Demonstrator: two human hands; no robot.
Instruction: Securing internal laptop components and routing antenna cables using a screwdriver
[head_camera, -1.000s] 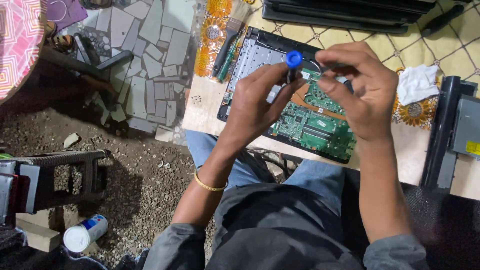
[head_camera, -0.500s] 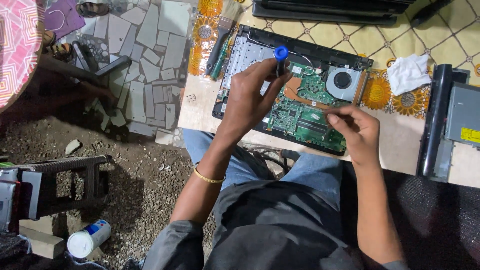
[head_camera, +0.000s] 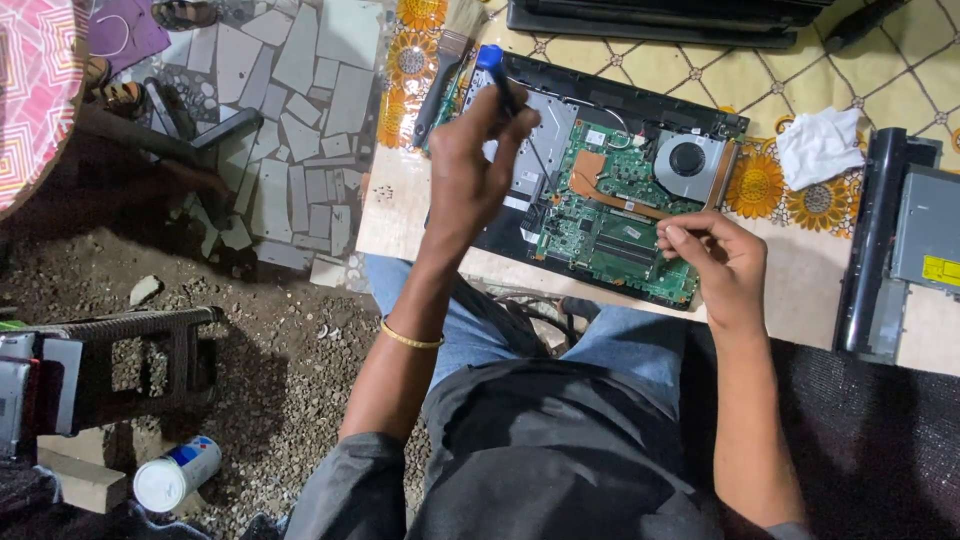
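An opened black laptop base (head_camera: 560, 235) lies on the table (head_camera: 400, 215), its shell holding a green circuit board (head_camera: 610, 230), a round grey cooling fan (head_camera: 687, 160) at the far right, a copper heat pipe (head_camera: 600, 190) and a silvery metal plate (head_camera: 535, 140) on the left side. The left hand (head_camera: 480, 160) is closed around a screwdriver with a blue cap and dark handle (head_camera: 495, 75), fingers curled about the shaft, over the far left part of the base. The right hand (head_camera: 725, 265) rests at the near right edge of the circuit board, thumb and forefinger pressed together; whether they pinch anything I cannot tell. Left of the base, near the far edge, lies a paintbrush with a dark handle and pale bristles (head_camera: 445, 60). A crumpled white cloth (head_camera: 820, 145) lies to the right, with a black slim drive unit (head_camera: 905, 250) beyond it. On the ground at near left lies a white spray can (head_camera: 175, 472).
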